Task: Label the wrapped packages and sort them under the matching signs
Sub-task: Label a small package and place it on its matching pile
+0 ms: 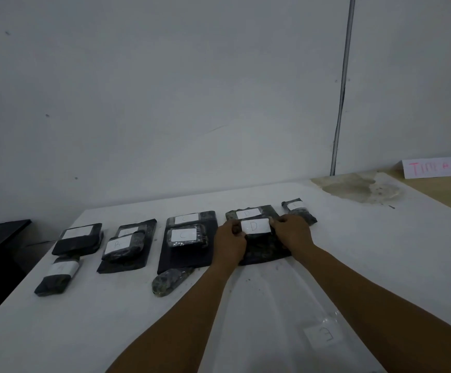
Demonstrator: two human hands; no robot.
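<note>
Forearms outstretched — left hand (231, 239), right hand (293, 232) grip curled round D-labelled package (255, 228) ends — pinching it on slab

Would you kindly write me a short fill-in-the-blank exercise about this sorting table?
1. Both hands, left and right, hold the package labelled ___.
2. The package just left of the left hand is labelled ___.
3. The sign at far right has ___ lettering.
4. The unlabelled package lies nearest the ___ pile.

Missing words: D; C; pink; C
</note>
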